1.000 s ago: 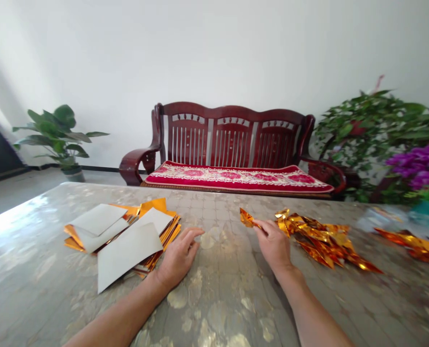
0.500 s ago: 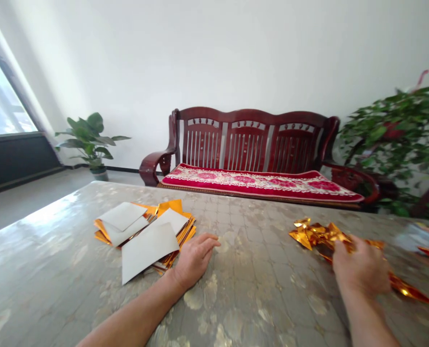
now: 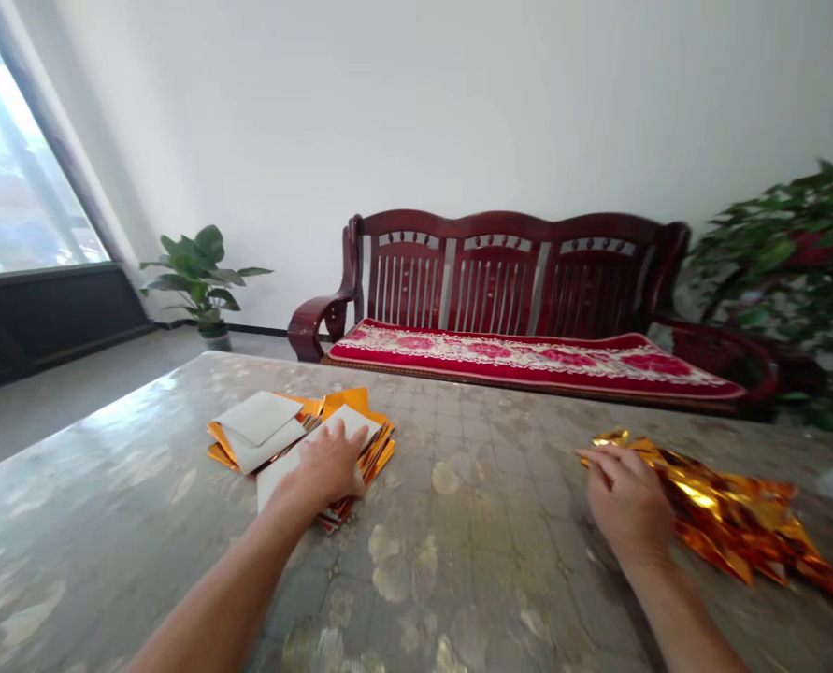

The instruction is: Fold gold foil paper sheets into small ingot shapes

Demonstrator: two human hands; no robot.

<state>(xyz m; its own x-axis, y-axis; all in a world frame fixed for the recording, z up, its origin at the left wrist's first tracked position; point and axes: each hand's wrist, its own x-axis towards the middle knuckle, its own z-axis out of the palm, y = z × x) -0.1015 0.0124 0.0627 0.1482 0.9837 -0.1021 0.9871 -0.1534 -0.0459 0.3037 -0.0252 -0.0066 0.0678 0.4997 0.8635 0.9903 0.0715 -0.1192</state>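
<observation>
The left hand [image 3: 328,463] has come onto the paper stack [image 3: 256,421], fingers spread; by the gold foil [image 3: 728,514] at right, the right hand's [image 3: 630,509] fingers are narrowed, grip unclear.

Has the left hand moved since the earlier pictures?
Yes. The left hand has gone left, from beside the paper stack to over it.

dark-red carved wooden bench [image 3: 493,280], landmark | red-and-white floral cloth [image 3: 486,350]: on its seat | broad-leaved green potted plant [image 3: 195,271]: left of bench | leafy green plant [image 3: 787,266]: by bench's right end
</observation>
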